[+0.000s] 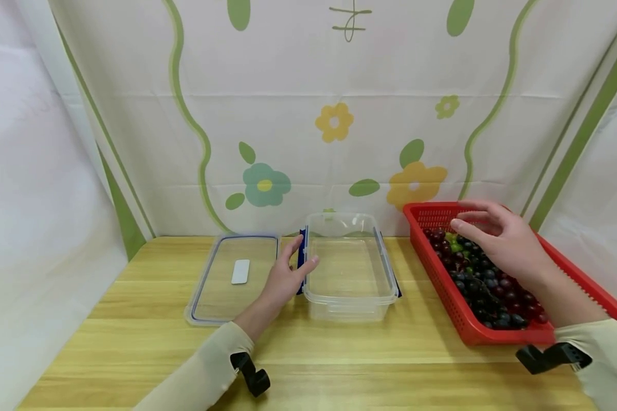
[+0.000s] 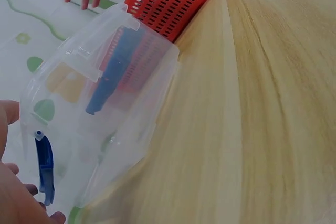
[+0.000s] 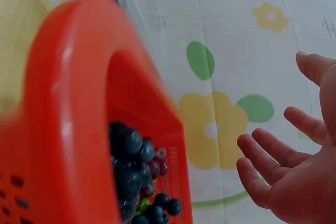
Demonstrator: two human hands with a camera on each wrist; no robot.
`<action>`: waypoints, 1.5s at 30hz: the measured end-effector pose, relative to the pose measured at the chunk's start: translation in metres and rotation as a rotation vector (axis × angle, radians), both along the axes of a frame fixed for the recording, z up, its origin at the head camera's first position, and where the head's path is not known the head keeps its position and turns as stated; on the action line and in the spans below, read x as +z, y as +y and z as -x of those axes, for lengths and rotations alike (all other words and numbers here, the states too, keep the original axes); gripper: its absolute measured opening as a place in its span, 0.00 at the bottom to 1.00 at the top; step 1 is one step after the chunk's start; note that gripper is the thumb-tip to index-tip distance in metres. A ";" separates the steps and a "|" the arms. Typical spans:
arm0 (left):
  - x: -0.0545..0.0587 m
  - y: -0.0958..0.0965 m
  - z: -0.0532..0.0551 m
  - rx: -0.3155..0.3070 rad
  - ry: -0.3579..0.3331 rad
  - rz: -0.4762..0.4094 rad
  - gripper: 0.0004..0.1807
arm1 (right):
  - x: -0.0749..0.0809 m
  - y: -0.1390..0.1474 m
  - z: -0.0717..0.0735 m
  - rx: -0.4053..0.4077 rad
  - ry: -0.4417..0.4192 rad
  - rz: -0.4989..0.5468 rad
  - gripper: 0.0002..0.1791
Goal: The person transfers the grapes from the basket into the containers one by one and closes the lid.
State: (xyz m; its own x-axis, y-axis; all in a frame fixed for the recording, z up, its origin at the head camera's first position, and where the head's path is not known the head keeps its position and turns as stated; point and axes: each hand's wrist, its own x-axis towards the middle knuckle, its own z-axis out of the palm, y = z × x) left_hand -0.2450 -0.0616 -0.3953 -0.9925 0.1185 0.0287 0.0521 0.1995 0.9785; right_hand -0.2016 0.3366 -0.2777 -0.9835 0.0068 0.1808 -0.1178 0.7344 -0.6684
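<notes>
A clear plastic food container (image 1: 347, 268) with blue side latches stands lidless on the table. My left hand (image 1: 283, 277) is at its left side, thumb by the rim and fingers spread near the blue latch (image 2: 45, 169). To the right, a red basket (image 1: 437, 285) holds dark, red and a few green grapes (image 1: 485, 285). Above the grapes hovers my right hand (image 1: 509, 245), fingers spread and holding nothing. In the right wrist view the same hand (image 3: 304, 171) is apart from the basket's red rim (image 3: 68, 103), with dark grapes (image 3: 128, 166) inside.
The container's lid (image 1: 221, 302), clear with a blue seal and a white label (image 1: 240, 272), lies flat at the left. Behind everything hangs a white cloth (image 1: 288, 125) with printed flowers. The wooden tabletop (image 1: 339, 365) runs along the front.
</notes>
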 end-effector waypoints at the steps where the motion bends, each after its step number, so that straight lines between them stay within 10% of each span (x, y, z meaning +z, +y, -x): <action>1: -0.001 0.000 0.000 -0.006 -0.010 0.000 0.41 | -0.003 0.005 -0.001 0.005 0.001 0.001 0.36; 22: -0.004 -0.001 0.001 -0.109 -0.047 -0.001 0.36 | -0.069 0.059 -0.011 0.211 -0.147 -0.130 0.36; 45: -0.009 -0.003 0.004 -0.115 -0.049 -0.003 0.36 | -0.082 0.060 0.000 0.274 -0.303 -0.248 0.49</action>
State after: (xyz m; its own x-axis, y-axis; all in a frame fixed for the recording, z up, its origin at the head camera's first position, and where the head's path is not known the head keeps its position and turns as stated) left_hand -0.2485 -0.0648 -0.4039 -0.9726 0.2316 -0.0191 0.0264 0.1916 0.9811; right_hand -0.2018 0.3968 -0.3593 -0.9518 -0.2672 -0.1507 -0.1562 0.8450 -0.5114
